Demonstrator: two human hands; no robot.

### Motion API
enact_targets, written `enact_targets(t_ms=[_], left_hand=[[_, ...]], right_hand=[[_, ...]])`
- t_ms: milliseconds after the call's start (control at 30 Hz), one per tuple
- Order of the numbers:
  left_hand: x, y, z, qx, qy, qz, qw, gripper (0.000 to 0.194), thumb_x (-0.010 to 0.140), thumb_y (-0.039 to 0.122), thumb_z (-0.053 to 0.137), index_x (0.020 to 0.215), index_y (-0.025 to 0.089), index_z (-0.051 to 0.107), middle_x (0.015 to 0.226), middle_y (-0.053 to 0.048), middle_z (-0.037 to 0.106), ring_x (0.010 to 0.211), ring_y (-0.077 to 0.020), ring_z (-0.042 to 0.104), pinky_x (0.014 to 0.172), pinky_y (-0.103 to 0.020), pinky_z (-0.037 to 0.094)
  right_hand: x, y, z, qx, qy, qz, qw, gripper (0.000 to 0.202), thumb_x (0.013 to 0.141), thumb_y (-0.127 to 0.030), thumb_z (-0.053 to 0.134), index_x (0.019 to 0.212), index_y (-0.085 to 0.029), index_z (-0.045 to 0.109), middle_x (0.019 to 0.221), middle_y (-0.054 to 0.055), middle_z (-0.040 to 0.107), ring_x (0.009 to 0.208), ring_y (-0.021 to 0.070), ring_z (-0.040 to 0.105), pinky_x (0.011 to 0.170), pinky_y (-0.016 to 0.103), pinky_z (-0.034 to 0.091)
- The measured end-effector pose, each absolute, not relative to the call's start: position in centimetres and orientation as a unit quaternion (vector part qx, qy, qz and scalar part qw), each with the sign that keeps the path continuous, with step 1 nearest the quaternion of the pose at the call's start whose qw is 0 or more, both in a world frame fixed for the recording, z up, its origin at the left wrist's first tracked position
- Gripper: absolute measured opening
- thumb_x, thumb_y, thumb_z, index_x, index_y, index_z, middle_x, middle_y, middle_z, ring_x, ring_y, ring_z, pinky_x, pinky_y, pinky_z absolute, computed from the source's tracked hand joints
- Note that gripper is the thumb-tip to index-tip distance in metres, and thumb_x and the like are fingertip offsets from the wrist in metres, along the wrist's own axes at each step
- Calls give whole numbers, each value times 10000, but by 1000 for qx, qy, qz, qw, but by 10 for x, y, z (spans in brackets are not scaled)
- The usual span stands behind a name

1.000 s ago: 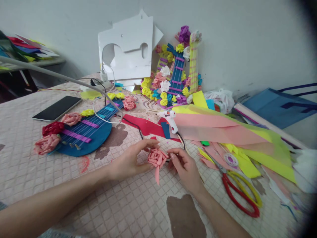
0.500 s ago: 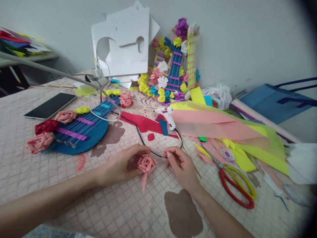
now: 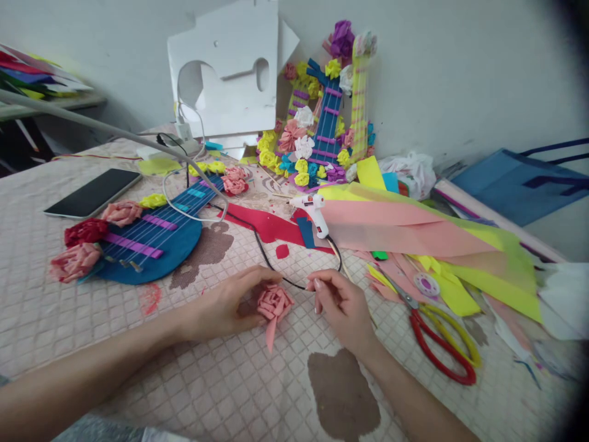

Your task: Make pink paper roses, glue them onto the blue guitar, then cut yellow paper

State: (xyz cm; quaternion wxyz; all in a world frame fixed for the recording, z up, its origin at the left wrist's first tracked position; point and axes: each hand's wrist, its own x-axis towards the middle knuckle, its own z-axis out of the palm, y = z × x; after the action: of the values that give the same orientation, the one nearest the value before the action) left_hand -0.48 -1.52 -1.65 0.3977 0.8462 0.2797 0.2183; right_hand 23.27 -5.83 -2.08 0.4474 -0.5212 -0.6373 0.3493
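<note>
Between the thumb and fingers of my left hand point(image 3: 227, 304) is a pink crepe paper rose point(image 3: 275, 301), its pointed tail of paper hanging down toward me. My right hand point(image 3: 346, 310) is just right of the flower and apart from it, fingers curled and tips drawn together; whatever they pinch, if anything, is hidden. Behind both hands runs a black cord point(image 3: 263, 247), leading to a white glue gun point(image 3: 314, 212) lying on coloured paper. To the left rests a blue paper guitar point(image 3: 181, 248) with purple strips, strings and paper roses along its edge.
Red-and-yellow scissors point(image 3: 444, 344) and a tape roll point(image 3: 426, 284) lie right, beside pink and yellow paper sheets point(image 3: 400, 230). A phone point(image 3: 94, 193) is at left. Decorated paper guitars point(image 3: 327, 116) and a white cut-out board point(image 3: 243, 98) lean on the wall. A white cable point(image 3: 202, 218) crosses the guitar.
The camera view has shifted slightly. Both hands keep nearly the same pose, with the pink rose still in my left hand.
</note>
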Motion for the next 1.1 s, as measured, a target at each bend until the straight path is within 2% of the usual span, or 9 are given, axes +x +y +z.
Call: enact_targets(t_ms=[133, 233, 467, 633, 767, 867, 933, 1033, 1100], left_hand=[[-4, -16, -15, 845, 280, 221, 398, 482, 811, 220, 589, 1271, 225, 447, 1174, -87, 579, 1050, -210, 568, 903, -379, 482], [-4, -16, -16, 841, 293, 212, 401, 481, 809, 214, 585, 1267, 241, 442, 1167, -74, 585, 1030, -204, 579, 879, -361, 494], [-6, -16, -16, 835, 310, 202, 408, 534, 777, 170, 597, 1275, 251, 423, 1183, -63, 567, 1016, -199, 585, 853, -332, 508], [-5, -16, -11, 844, 306, 188, 398, 558, 759, 153, 607, 1277, 247, 423, 1207, -65, 547, 1069, -212, 558, 907, -365, 483], [-4, -16, -12, 846, 311, 192, 388, 529, 768, 157, 590, 1265, 247, 435, 1187, -60, 561, 1036, -208, 574, 872, -353, 497], [-4, -16, -13, 846, 310, 197, 386, 564, 754, 152, 612, 1281, 247, 432, 1228, -66, 539, 1080, -215, 554, 915, -367, 481], [-5, -16, -14, 849, 308, 201, 380, 586, 750, 147, 622, 1293, 247, 425, 1268, -74, 513, 1126, -222, 529, 953, -384, 461], [-6, -16, -14, 852, 305, 201, 375, 578, 761, 174, 635, 1295, 242, 426, 1279, -82, 505, 1150, -231, 515, 975, -403, 449], [-6, -15, -13, 848, 297, 199, 390, 547, 791, 221, 631, 1297, 237, 425, 1255, -84, 525, 1130, -229, 531, 957, -393, 465]], right_hand=[[256, -48, -8, -558, -619, 248, 494, 221, 924, -372, 456, 950, -208, 602, 765, 10, 616, 474, 87, 471, 465, 233, 408], [281, -35, -2, -613, -603, 126, 494, 184, 885, -368, 516, 870, -201, 592, 715, 10, 593, 564, 125, 511, 540, 255, 427], [309, -20, -20, -678, -688, 36, 255, 106, 787, -305, 560, 792, -210, 511, 757, 21, 562, 659, 174, 542, 593, 288, 391], [309, -21, -27, -688, -709, 30, 152, 86, 784, -222, 491, 705, -221, 458, 684, 7, 559, 630, 173, 541, 548, 273, 326], [314, -26, -11, -732, -673, -60, 85, 90, 747, -179, 489, 668, -221, 478, 635, 19, 571, 580, 185, 526, 505, 284, 240], [327, -28, 4, -749, -650, -70, 105, 105, 717, -186, 519, 635, -227, 468, 563, 5, 553, 539, 182, 520, 512, 285, 271], [335, -29, 10, -748, -643, -2, 165, 106, 724, -212, 529, 644, -229, 462, 564, -5, 570, 527, 174, 545, 516, 278, 331], [340, -29, 10, -722, -629, 123, 260, 53, 779, -276, 507, 759, -228, 497, 652, 1, 625, 558, 170, 604, 528, 273, 420], [335, -29, 8, -697, -638, 141, 296, 94, 802, -299, 496, 852, -223, 521, 735, 23, 644, 642, 183, 631, 569, 285, 461]])
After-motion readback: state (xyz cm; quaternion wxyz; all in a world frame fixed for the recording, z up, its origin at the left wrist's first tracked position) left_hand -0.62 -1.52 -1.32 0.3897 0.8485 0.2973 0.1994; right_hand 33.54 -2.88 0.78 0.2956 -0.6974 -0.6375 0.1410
